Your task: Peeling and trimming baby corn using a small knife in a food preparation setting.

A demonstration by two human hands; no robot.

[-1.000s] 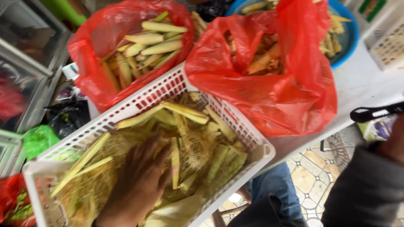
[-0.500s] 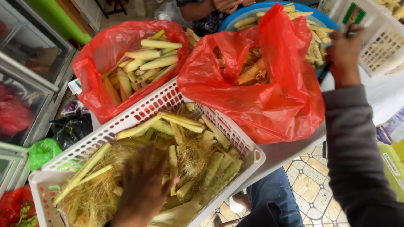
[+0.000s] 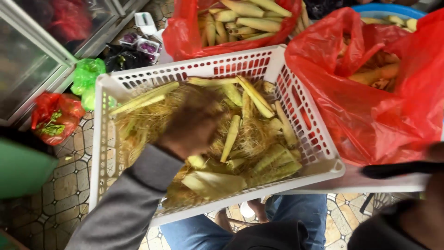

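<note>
The left hand (image 3: 194, 125) is blurred, buried among pale husks and silk in the white slotted plastic basket (image 3: 296, 99), so its fingers' grip cannot be told. Beside it, a slim yellow baby corn ear (image 3: 230, 138) lies in the basket's middle, long axis running near-to-far. At the basket's right, the right hand (image 3: 437, 185) is cut off, seemingly gripping a black handle (image 3: 393, 170).

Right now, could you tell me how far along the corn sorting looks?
Done: peeled cobs fill the red bag at the back, and more sit in the red bag on the right. In hand: the left hand digs into the husks and silk in the white basket; the right hand holds a dark handle, seemingly a knife. Left: several pieces remain in the basket.
</note>
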